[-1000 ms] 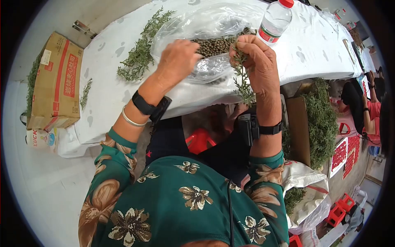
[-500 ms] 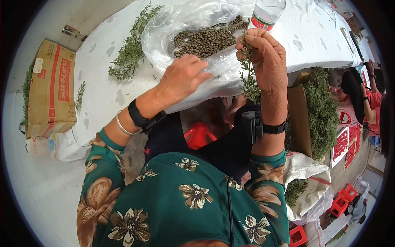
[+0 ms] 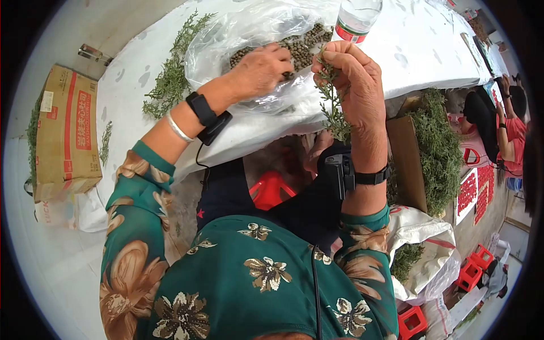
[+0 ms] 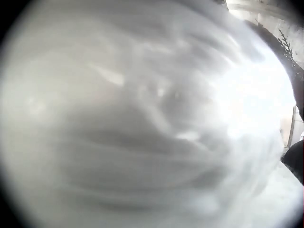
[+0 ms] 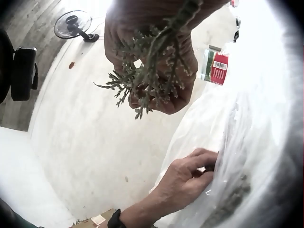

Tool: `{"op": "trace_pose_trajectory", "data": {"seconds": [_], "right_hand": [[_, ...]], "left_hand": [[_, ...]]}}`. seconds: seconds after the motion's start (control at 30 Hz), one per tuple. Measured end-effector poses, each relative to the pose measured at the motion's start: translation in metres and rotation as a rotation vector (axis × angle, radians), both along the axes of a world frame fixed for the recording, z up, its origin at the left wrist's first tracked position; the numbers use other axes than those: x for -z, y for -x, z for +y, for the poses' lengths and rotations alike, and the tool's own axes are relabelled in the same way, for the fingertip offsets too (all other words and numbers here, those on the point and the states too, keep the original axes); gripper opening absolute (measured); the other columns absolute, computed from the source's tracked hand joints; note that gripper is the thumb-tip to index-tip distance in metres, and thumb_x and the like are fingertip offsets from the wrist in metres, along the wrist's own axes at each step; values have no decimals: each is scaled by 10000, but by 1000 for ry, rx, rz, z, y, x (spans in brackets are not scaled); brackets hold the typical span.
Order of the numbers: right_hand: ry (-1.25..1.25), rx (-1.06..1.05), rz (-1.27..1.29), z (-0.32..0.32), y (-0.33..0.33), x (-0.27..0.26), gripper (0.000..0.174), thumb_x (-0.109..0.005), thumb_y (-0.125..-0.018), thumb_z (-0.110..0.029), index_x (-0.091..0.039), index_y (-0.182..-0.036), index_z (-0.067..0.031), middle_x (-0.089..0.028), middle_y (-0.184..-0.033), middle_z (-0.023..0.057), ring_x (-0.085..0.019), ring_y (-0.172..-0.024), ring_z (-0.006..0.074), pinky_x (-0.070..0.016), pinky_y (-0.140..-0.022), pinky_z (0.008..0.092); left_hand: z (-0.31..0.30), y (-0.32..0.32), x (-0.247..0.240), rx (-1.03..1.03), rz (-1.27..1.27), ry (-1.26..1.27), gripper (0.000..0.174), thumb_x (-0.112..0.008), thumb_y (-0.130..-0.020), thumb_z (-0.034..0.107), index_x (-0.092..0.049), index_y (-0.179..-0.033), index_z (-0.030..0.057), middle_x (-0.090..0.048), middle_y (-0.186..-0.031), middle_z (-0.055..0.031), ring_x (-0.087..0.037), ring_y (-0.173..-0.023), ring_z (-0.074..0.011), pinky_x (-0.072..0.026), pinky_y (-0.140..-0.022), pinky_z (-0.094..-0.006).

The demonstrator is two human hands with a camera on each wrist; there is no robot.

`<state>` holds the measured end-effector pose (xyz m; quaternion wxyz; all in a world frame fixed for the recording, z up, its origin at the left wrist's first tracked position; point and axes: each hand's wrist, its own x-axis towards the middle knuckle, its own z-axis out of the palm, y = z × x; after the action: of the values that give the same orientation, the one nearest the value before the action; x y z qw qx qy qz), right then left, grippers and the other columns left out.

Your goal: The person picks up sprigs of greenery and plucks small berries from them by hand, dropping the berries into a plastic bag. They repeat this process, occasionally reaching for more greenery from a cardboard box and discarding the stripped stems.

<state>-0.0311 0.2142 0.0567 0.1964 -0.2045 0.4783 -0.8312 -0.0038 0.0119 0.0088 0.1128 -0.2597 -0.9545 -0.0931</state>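
My right hand [image 3: 356,85] pinches a green conifer sprig [image 3: 330,102] by its upper end, between thumb and forefinger. The sprig hangs down in front of the palm; in the right wrist view its scaly twigs [image 5: 156,66] spread over the hand. My left hand [image 3: 258,72] is at the mouth of a clear plastic bag [image 3: 212,48], its relaxed, bent fingers over small round brown balls [image 3: 300,54] inside. From the right wrist side, the left hand's [image 5: 183,178] fingertips are partly hidden behind the plastic. Blurred pale film fills most of the left wrist view.
Beside the bag stand a labelled water bottle [image 3: 357,20] and loose conifer branches [image 3: 173,73] on the white-covered table [image 3: 127,90]. A cardboard box [image 3: 68,124] is at left. At right are a box of greenery [image 3: 436,153], a white sack [image 3: 416,249] and another person [image 3: 510,136].
My left hand drew back from the bag toward me, then returned to it over the brown balls. The right hand keeps pinching the sprig. The head view has shifted slightly.
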Motion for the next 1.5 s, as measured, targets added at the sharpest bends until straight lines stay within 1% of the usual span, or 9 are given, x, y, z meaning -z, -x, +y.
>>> {"op": "trace_pose_trajectory", "data": {"seconds": [0.13, 0.27, 0.67, 0.77, 0.8, 0.9, 1.03, 1.2, 1.5], "right_hand": [[21, 7, 11, 2, -2, -4, 113, -529, -823, -57, -579, -887, 21, -592, -763, 76, -588, -688, 140, -476, -577, 253], [-41, -7, 23, -2, -4, -3, 105, -539, -820, -61, -586, -877, 13, -595, -758, 65, -590, -684, 130, -468, -571, 242], [-161, -10, 138, -32, -12, 0, 79, -556, -815, -71, -601, -824, -6, -586, -745, 30, -574, -677, 102, -444, -553, 224], [-137, -26, 127, -36, -13, 0, 82, -560, -813, -75, -599, -817, -3, -577, -741, 24, -566, -669, 102, -440, -552, 225], [-139, -28, 129, -38, -15, 0, 82, -560, -813, -75, -599, -817, -3, -577, -741, 24, -566, -669, 102, -440, -552, 225], [-132, -84, 98, -46, -22, 0, 82, -561, -809, -74, -596, -811, 0, -570, -739, 22, -565, -668, 102, -437, -550, 224], [-149, -118, 84, -54, -25, 1, 85, -559, -807, -74, -597, -810, 2, -568, -739, 19, -565, -669, 101, -438, -556, 223], [-162, -117, 59, -63, -22, 3, 85, -558, -802, -73, -596, -810, 3, -569, -741, 19, -565, -668, 101, -437, -560, 222], [-164, -135, 79, -69, -27, -4, 103, -561, -804, -88, -595, -830, 6, -576, -751, 23, -583, -681, 112, -445, -569, 228]], "left_hand": [[-33, -16, -5, -106, -47, 37, 188, -603, -750, 80, -616, -935, 49, -564, -911, -105, -535, -908, -280, -441, -807, -355], [-38, -41, -14, -316, -142, -192, 113, -581, -775, 106, -619, -856, 37, -560, -823, -107, -546, -849, -295, -444, -806, -355], [-24, -65, -33, -489, 255, -401, 178, -566, -821, 114, -629, -960, 24, -619, -851, -110, -578, -798, -260, -472, -697, -343], [-11, -83, -54, -787, -54, -1127, 174, -558, -839, 109, -631, -955, 2, -625, -815, -117, -592, -717, -198, -486, -650, -322], [-11, -86, -52, -789, -52, -1130, 174, -558, -839, 109, -631, -955, 2, -625, -815, -117, -592, -717, -198, -486, -650, -322], [-15, -97, -37, -521, -286, -1745, 193, -525, -854, 83, -595, -989, -36, -618, -851, -131, -601, -693, -163, -507, -632, -318], [-15, -96, -22, -399, -500, -2137, 251, -504, -859, 68, -524, -1062, -79, -609, -891, -174, -613, -734, -194, -524, -660, -348], [-9, -83, -24, -454, -527, -2208, 281, -480, -873, 68, -475, -1113, -78, -604, -928, -193, -621, -759, -197, -527, -671, -353], [-27, -99, -28, -206, -444, -1992, 404, -555, -870, 165, -409, -1182, -48, -594, -989, -221, -628, -729, -231, -541, -707, -357]]}}
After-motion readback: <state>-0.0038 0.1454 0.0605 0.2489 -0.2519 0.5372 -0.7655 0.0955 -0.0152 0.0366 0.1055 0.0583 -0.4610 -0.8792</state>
